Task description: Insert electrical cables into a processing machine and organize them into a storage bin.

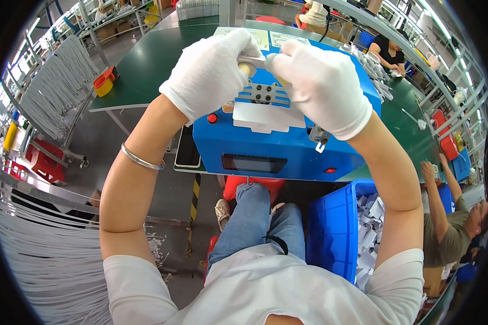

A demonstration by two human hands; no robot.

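Observation:
Both my hands wear white gloves and are raised over a blue bench machine (303,154). My left hand (210,69) is closed, pinching a small whitish piece (251,59) between thumb and fingers. Close to that piece, the curled fingers of my right hand (326,85) are pressed together; what they hold, if anything, is hidden. Just below the hands sit a metal bracket with dark bolts (263,94) and a white folded plate (268,117) on the machine's front. A red button (212,118) and a dark display (254,163) are on the same face.
The machine stands on a green table (146,67) with a yellow tape roll (103,86) at its left. Bundled white cables (371,67) lie to the right. A blue bin (331,219) holds white scraps. White cables (57,86) hang on a left rack. A person (453,233) is at right.

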